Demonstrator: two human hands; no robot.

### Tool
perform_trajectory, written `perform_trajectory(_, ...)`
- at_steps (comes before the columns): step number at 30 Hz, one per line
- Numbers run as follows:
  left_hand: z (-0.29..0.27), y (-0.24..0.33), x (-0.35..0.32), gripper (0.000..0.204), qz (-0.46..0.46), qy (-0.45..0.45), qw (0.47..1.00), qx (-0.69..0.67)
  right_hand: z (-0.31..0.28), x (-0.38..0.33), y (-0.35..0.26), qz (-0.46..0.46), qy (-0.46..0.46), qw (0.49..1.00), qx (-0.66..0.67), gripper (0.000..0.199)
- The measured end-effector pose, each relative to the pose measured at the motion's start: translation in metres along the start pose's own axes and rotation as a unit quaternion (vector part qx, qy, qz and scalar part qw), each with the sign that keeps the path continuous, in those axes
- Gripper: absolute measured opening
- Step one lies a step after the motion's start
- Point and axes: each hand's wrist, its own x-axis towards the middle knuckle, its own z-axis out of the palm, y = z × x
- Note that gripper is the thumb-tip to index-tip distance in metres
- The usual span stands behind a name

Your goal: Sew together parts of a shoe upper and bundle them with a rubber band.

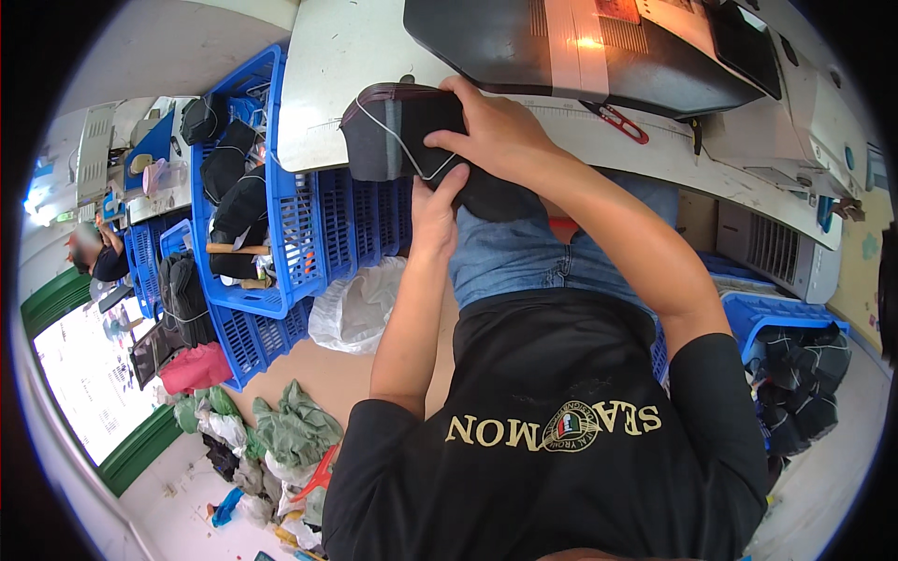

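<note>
A thick bundle of black fabric pieces [369, 150], with a grey strip across it, hangs at the front edge of the white table [309, 93]. A thin white band [385, 133] runs slantwise over the bundle and bends to a point near my thumbs. My left hand [436, 213] grips the bundle from below, its thumb close to the bend in the band. From the right, my right hand [500, 133] clasps the bundle's upper side, thumb across the front. The fingers behind the fabric are hidden. Dark cloth sags below my right hand over my jeans.
Red-handled snips [619, 122] lie on the table beside a black machine cover [524, 56]. At left, a blue basket [278, 187] holds tied black bundles. Another blue basket [748, 313] with bundles stands at right. Heaped bags and cloth [295, 425] cover part of the floor.
</note>
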Motion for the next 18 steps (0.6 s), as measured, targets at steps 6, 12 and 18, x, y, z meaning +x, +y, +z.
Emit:
perform_trajectory(6,-0.062,0.003,-0.01,0.052,-0.046,-0.043,0.992,-0.108,-0.072,-0.041,-0.017,0.027,-0.227,0.973,-0.04,0.034)
perform_trajectory(12,-0.069,0.005,-0.018,0.06,-0.003,-0.015,0.994,-0.107,-0.101,-0.078,-0.031,-0.21,-0.243,0.935,0.148,0.033)
perform_trajectory(18,-0.057,-0.012,-0.017,0.064,0.126,-0.003,0.989,-0.082,-0.07,-0.096,-0.06,-0.363,-0.181,0.814,0.415,0.023)
